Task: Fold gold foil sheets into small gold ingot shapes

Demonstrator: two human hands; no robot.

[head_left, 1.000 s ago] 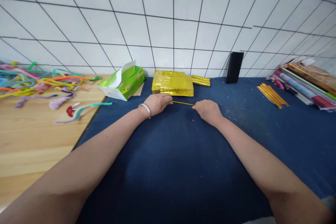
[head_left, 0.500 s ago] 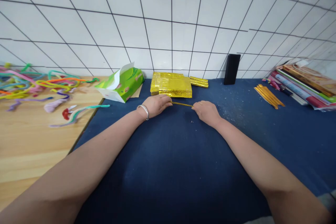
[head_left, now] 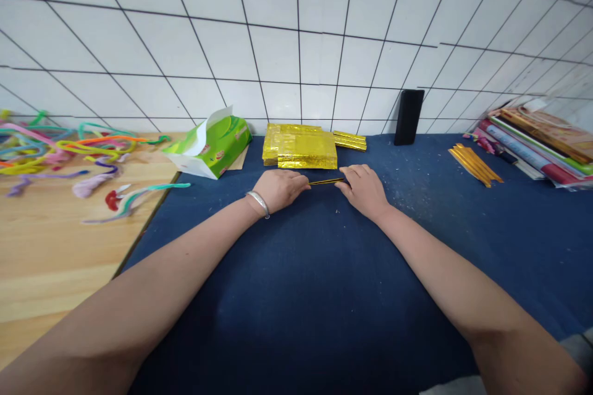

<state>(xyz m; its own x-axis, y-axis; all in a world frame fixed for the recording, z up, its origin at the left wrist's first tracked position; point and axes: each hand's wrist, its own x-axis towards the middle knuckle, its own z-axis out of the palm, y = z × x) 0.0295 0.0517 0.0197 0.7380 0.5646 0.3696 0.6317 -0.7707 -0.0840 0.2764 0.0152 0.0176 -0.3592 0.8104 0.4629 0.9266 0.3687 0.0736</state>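
A thin, narrow strip of gold foil paper (head_left: 325,181) lies level between my two hands, low over the dark blue table. My left hand (head_left: 281,190), with a silver bangle at the wrist, pinches its left end. At the right end, the thumb and forefinger of my right hand (head_left: 365,191) are parted, with the strip's tip between them. Just behind the hands rests a stack of shiny gold foil sheets (head_left: 307,151). Several folded gold strips (head_left: 350,141) stick out to the right of that stack.
A green tissue pack (head_left: 222,147) lies left of the stack. Colourful pipe cleaners (head_left: 99,147) cover part of the wooden table at left. A black phone-like slab (head_left: 409,117) leans on the tiled wall. More gold strips (head_left: 474,165) and piled books and papers (head_left: 532,145) are at right.
The right thumb and forefinger have spread apart at the strip's end. My left hand has shifted slightly right and nearer, and less of the strip shows between the hands.
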